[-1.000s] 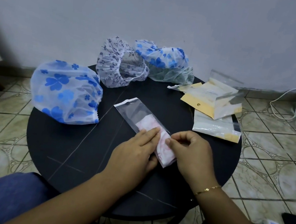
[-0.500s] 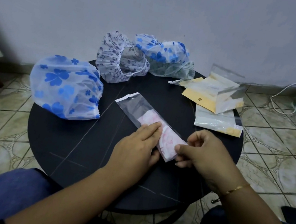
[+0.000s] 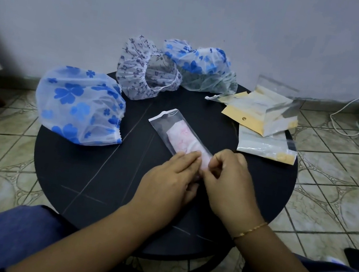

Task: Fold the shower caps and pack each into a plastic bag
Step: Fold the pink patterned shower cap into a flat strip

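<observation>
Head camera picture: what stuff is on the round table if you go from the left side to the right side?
Big blue clover shower cap → small-flowered shower cap → clear plastic bag holding the folded pink cap → stack of empty plastic bags.

free: near-left table [image 3: 86,182]; blocked: shower caps [image 3: 79,106] left/back | packets [image 3: 267,126] right

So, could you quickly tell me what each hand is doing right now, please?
Left hand: open, straight fingers pressing on the plastic bag.
Right hand: closed, pinching the bag's near end.
</observation>
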`<state>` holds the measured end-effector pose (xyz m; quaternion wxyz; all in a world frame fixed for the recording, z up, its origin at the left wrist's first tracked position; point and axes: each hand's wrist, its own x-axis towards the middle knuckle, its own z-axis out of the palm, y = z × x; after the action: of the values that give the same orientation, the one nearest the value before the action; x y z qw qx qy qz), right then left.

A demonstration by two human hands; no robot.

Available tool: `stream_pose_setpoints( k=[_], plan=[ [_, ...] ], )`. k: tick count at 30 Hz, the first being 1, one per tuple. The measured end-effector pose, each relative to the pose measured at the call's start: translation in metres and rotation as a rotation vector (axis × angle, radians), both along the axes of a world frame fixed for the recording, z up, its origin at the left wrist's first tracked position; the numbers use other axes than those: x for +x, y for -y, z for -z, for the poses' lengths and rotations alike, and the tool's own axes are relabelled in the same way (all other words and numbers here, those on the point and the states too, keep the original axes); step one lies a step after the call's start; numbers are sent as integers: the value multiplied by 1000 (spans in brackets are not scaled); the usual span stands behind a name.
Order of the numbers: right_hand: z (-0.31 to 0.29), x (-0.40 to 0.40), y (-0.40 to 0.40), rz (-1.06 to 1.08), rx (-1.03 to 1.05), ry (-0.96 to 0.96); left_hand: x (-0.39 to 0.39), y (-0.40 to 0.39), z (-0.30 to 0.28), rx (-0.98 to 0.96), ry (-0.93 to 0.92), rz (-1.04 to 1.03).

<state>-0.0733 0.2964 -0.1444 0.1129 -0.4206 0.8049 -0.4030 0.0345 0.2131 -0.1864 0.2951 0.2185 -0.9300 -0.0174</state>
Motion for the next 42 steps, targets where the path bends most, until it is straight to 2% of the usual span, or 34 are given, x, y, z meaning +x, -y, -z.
stream_pose_setpoints(
  k=[2, 5, 11, 17, 20, 26, 31, 34, 37, 42],
  plan=[
    [-8, -9, -3, -82, 71, -64, 0, 1, -1, -2, 10, -2],
    [-15, -18, -7, -140, 151, -271, 0, 2, -2, -13, 19, 8],
    [-1, -27, 3, -172, 139, -142, 2, 1, 0, -56, 14, 51],
    [7, -30, 12, -166, 107, -197, 6, 1, -2, -38, 5, 105],
    [9, -28, 14, -157, 86, -268, 6, 1, -1, -31, 4, 129],
    [19, -28, 13, -120, 72, -542, 8, 1, 1, 12, 0, 155],
    [24, -25, 16, -43, 51, -621, 8, 2, 0, 30, 25, 157],
    [20, -22, 16, -31, 131, -559, 8, 1, 0, 65, 33, 180],
    [16, -25, 19, -89, 264, -378, 9, 1, -2, 159, 5, 164],
    [4, -26, 19, -181, 256, 44, 11, -2, -10, 519, -96, 80]
  ],
)
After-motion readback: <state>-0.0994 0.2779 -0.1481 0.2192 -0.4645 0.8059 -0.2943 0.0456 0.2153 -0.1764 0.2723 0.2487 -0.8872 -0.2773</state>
